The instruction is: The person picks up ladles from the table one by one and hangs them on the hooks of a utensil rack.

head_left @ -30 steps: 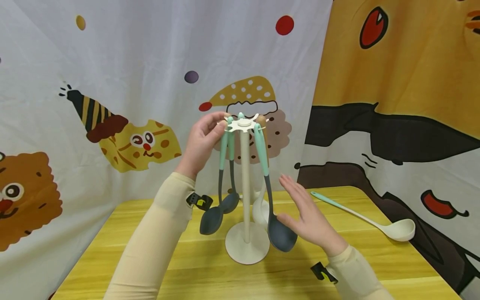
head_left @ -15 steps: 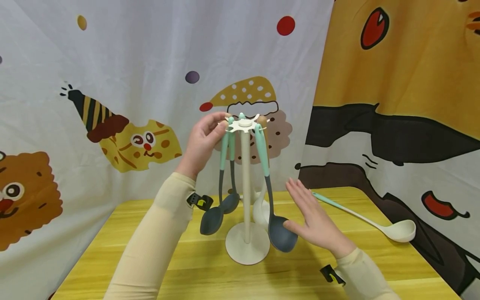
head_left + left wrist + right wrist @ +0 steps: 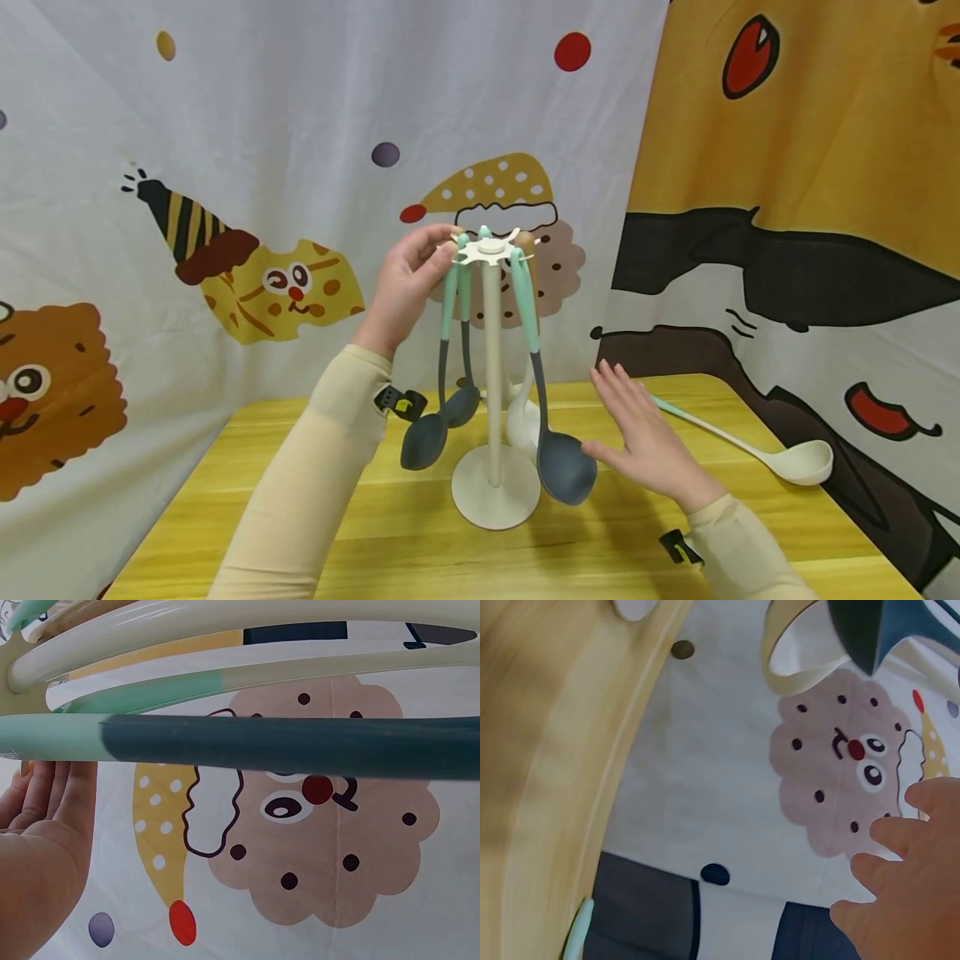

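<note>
A cream utensil rack [image 3: 492, 367] stands upright on the table, with several utensils hanging from its top. My left hand [image 3: 405, 287] holds the rack's left rim by thumb and fingers, beside the top of a mint handle [image 3: 449, 304]; the exact contact is partly hidden. That handle belongs to a dark grey spoon [image 3: 423, 442], with another dark spoon [image 3: 460, 407] behind it. A dark grey ladle [image 3: 567, 469] hangs at the right. Near its bowl, my right hand [image 3: 648, 446] is held with fingers spread and straight, holding nothing. A white ladle [image 3: 798, 462] lies on the table beyond it.
A white utensil [image 3: 522, 423] hangs behind the rack's pole, near a brown handle top [image 3: 527, 243]. The wooden table [image 3: 420, 554] ends at a printed cloth backdrop [image 3: 300, 100] behind and at the right.
My right hand has moved rightward, away from the hanging dark ladle and toward the white ladle's mint handle. My left hand stays at the rack's top.
</note>
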`<act>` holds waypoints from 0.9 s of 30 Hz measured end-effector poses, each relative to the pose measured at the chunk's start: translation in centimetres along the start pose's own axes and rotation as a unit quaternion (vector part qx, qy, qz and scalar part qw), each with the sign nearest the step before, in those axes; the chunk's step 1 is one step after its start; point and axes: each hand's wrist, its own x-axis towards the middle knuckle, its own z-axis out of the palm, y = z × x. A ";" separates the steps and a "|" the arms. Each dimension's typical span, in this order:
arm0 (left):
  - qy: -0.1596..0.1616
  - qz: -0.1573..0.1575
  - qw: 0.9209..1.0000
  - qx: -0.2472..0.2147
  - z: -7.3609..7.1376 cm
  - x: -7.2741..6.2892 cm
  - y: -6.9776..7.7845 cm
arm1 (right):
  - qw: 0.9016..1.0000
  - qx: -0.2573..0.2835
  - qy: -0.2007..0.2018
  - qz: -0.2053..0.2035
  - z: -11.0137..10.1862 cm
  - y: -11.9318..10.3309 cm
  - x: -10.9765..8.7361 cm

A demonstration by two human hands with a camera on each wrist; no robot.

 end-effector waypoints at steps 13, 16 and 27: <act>-0.001 -0.001 1.000 -0.001 0.1 0.0 0.0 | 0.998 -0.021 -0.016 0.049 0.4 3.0 -1.1; -0.001 -0.002 1.000 0.000 0.1 0.0 0.0 | 0.998 -0.026 -0.020 0.058 0.3 3.7 -1.4; -0.003 0.005 1.000 -0.016 0.0 0.0 0.1 | 0.994 -0.050 -0.043 0.092 0.5 6.9 -2.5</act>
